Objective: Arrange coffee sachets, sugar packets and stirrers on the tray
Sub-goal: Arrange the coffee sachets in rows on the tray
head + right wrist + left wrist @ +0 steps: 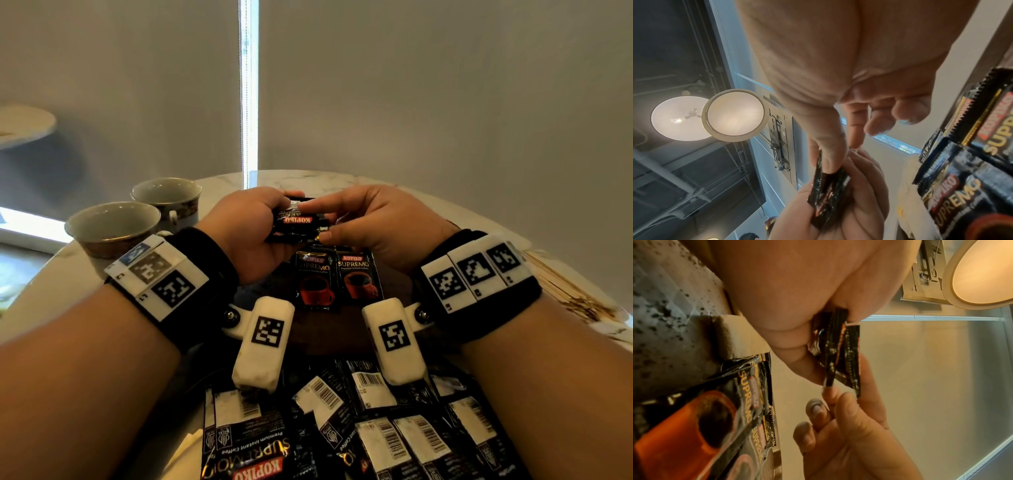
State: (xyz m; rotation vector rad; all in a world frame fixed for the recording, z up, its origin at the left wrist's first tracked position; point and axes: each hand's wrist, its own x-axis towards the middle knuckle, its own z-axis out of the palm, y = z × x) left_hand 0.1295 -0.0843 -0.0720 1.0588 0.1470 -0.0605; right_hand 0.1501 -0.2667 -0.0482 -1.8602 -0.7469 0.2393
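Note:
My left hand (255, 226) grips a small stack of black Kopiko coffee sachets (296, 221) above the dark tray (394, 284). My right hand (359, 219) pinches the stack's right end between thumb and forefinger. The left wrist view shows the sachets (840, 353) edge-on in my fist, with the other hand's fingertips (830, 395) on them. In the right wrist view my thumb presses one sachet (826, 191) of the stack. Two Supremo sachets (337, 277) lie face up, side by side, on the tray below both hands.
Two empty cups (113, 226) (168, 198) stand at the table's left. Many loose sachets (342, 421) lie face down near the front edge. Wooden stirrers (565, 291) lie at the right. The marble table (342, 181) extends beyond my hands.

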